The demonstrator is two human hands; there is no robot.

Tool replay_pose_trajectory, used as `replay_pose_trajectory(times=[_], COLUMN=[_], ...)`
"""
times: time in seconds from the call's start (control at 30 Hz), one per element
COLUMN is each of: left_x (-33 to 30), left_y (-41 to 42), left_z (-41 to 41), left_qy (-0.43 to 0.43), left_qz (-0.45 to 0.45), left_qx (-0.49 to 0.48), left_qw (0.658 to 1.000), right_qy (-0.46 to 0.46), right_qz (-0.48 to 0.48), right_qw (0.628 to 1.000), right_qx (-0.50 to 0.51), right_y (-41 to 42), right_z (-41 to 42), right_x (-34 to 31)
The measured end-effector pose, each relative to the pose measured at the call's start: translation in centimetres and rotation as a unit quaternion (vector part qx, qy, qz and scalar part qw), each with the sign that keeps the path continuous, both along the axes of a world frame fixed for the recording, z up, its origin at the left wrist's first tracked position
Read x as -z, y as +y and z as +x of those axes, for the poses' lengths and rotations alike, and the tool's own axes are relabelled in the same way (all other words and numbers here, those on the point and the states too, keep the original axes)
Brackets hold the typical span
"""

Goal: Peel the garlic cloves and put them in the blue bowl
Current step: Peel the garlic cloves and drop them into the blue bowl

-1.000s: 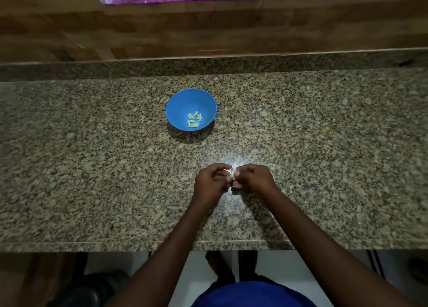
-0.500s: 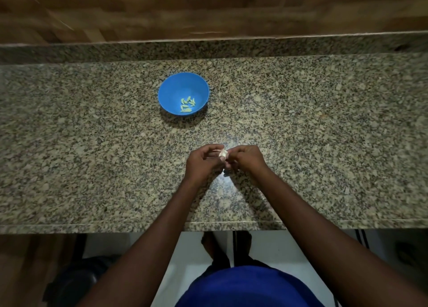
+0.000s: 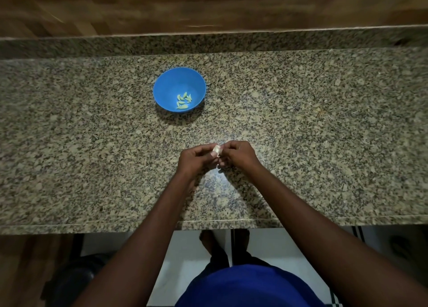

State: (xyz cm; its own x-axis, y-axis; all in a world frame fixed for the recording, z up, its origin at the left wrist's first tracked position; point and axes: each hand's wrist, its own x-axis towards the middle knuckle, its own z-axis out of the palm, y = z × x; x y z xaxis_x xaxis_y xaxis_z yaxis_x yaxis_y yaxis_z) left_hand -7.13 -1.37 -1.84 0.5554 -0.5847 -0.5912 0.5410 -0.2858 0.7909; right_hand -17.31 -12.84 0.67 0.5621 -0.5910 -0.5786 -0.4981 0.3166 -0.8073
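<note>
Granite worktop (image 3: 301, 130): speckled; wooden wall behind it
Blue bowl (image 3: 166, 84): stands on the worktop, beyond the hands and slightly to their left; peeled cloves (image 3: 183, 100) lie in it — a small heap
Garlic clove (image 3: 217, 149): pale; between both hands, above the worktop
Left hand (image 3: 196, 159): grip clamped on the clove; fingers curled
Right hand (image 3: 238, 155): fingertips pinch the same clove — touching the left hand

At the bottom centre of the frame the person wears a bright blue top (image 3: 250, 288) and dark trousers (image 3: 220, 258). The 2 forearms are bare, no sleeves reaching them; left hand (image 3: 193, 159) and right hand (image 3: 239, 155) carry no gloves.
</note>
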Motion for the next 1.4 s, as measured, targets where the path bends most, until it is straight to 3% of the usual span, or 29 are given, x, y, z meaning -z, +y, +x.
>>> replay_pose_trajectory(times=[0.4, 0.57, 0.83, 1.23, 1.4], left_x=[-0.4, -0.2, -0.6, -0.6, -0.3], left_y=[-0.3, 0.1, 0.0, 0.0, -0.7], left_z=[-0.3, -0.5, -1.1, -1.8, -2.1], left_qy=[0.011, -0.020, -0.160, -0.167, -0.180], left_qz=[-0.004, -0.031, 0.011, 0.009, 0.010], left_qx=[-0.025, -0.002, 0.025, 0.018, 0.023], left_qw=[1.000, 0.999, 0.987, 0.986, 0.983], right_qy=[-0.005, -0.001, -0.013, 0.003, 0.029], right_qz=[0.023, 0.024, 0.111, 0.123, 0.099], right_qw=[1.000, 0.999, 0.992, 0.991, 0.991], right_qx=[0.007, 0.032, 0.056, 0.043, 0.081], right_y=[-0.4, -0.5, -0.9, -1.2, -1.0], right_z=[-0.1, -0.6, -0.6, -0.5, -0.3], right_x=[-0.5, 0.1, 0.4, 0.1, 0.4])
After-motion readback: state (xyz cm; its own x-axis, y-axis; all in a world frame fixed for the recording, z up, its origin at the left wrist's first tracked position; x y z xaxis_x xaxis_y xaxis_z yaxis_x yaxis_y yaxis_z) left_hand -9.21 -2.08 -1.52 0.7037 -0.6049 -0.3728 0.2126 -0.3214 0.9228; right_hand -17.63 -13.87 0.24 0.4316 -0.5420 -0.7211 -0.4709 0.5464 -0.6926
